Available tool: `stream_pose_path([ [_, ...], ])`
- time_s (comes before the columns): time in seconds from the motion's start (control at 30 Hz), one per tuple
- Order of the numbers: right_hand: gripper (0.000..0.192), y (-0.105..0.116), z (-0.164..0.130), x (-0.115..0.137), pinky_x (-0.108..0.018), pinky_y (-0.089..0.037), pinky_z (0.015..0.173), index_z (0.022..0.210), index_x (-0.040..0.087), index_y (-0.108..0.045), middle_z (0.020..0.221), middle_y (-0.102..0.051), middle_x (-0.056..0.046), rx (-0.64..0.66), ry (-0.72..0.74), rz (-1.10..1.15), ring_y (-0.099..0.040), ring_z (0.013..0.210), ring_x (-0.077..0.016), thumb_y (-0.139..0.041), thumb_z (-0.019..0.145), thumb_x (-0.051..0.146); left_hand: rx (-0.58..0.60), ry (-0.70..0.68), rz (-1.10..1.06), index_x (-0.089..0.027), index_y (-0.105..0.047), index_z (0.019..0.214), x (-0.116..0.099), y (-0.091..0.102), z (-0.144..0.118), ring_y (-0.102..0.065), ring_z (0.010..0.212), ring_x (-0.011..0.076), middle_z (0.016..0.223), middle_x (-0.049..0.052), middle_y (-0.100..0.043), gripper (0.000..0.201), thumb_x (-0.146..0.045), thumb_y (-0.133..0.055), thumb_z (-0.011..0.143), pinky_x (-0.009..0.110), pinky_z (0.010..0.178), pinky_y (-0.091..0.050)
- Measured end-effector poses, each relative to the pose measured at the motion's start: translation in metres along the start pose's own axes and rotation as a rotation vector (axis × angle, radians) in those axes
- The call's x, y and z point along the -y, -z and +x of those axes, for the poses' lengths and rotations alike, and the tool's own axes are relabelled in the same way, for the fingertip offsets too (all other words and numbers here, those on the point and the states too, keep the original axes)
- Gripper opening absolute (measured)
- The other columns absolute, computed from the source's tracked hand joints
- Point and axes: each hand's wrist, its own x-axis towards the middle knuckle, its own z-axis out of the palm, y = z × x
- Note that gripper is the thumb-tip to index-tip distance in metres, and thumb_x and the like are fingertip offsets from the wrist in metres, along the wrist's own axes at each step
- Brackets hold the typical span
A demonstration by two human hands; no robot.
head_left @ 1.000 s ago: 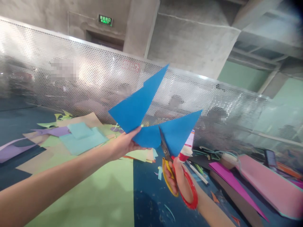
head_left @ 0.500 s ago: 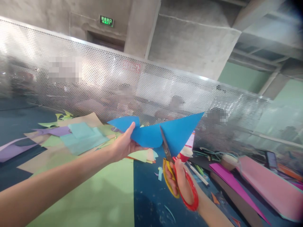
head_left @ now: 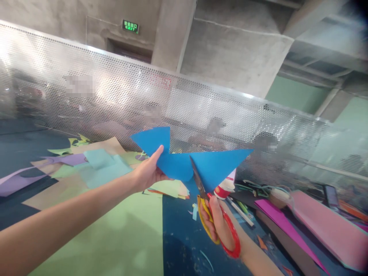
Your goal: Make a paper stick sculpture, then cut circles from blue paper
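A sheet of blue paper (head_left: 222,165) is held up above the table, with a notch in its upper edge and a cut running through its middle. My left hand (head_left: 149,170) pinches it near the notch, thumb on the near face and the other fingers behind. Scissors (head_left: 202,188) with one red and one yellow handle are in my right hand (head_left: 220,222), thumb and fingers through the loops. Their blades lie at the cut, pointing up and left; the blades look close together, and part of them is hidden by the paper.
Light green paper (head_left: 123,237) covers the near left of the dark blue table (head_left: 184,245). Teal sheets (head_left: 106,165) and purple scraps (head_left: 17,184) lie at left. A red-and-white cup (head_left: 224,189), a magenta strip (head_left: 287,230) and pink sheet (head_left: 327,230) sit at right. Behind stands a perforated metal screen (head_left: 129,92).
The blue paper's left part has tipped up, showing more of its face, and its right corner has dropped and shifted right. The scissor tips have moved slightly down and left.
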Motion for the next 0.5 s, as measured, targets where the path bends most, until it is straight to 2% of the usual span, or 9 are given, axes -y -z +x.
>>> stream_pose_path([
  [0.07,0.060,0.000,-0.001,0.001,-0.020,-0.028,0.031,0.049,0.021,-0.034,0.039,-0.035,0.003,0.005,-0.006,-0.008,-0.038,0.030,-0.0088,-0.021,0.079,0.072,-0.030,0.010,0.002,-0.011,-0.060,0.106,-0.002,0.001,0.001,-0.068,0.071,0.0208,0.101,0.015,-0.067,0.046,-0.050,-0.048,0.083,0.030,0.062,-0.058],
  [0.2,0.057,0.000,-0.002,0.004,-0.020,-0.028,0.031,0.052,0.022,-0.035,0.040,-0.034,0.004,0.018,-0.006,-0.003,-0.035,0.030,-0.0083,-0.025,0.078,0.072,-0.028,0.036,-0.053,-0.012,-0.062,0.103,-0.009,0.002,0.002,-0.067,0.080,0.0213,0.099,0.013,-0.068,0.044,-0.050,-0.052,0.082,0.032,0.072,-0.058],
  [0.27,0.058,-0.001,-0.002,0.004,-0.020,-0.028,0.031,0.051,0.022,-0.034,0.038,-0.032,0.005,0.022,-0.009,0.004,-0.035,0.030,-0.0083,-0.025,0.077,0.073,-0.019,0.040,-0.082,-0.014,-0.062,0.101,-0.012,0.001,0.001,-0.067,0.080,0.0191,0.096,0.010,-0.069,0.038,-0.046,-0.055,0.081,0.030,0.074,-0.057],
  [0.4,0.060,-0.004,0.000,0.000,-0.022,-0.028,0.032,0.051,0.022,-0.034,0.035,-0.030,0.005,-0.001,-0.032,0.031,-0.035,0.029,-0.0096,-0.019,0.077,0.074,0.067,0.031,-0.066,-0.012,-0.064,0.094,-0.008,-0.005,-0.003,-0.065,0.088,0.0158,0.098,0.009,-0.069,0.025,-0.032,-0.062,0.079,0.023,0.084,-0.052],
  [0.5,0.060,-0.005,0.001,-0.002,-0.023,-0.026,0.032,0.052,0.023,-0.034,0.035,-0.029,0.005,-0.027,-0.039,0.056,-0.034,0.029,-0.0102,-0.017,0.077,0.075,0.142,-0.035,-0.026,-0.014,-0.063,0.095,0.002,-0.011,-0.008,-0.062,0.100,0.0181,0.106,0.008,-0.067,0.024,-0.023,-0.069,0.073,0.026,0.094,-0.046],
])
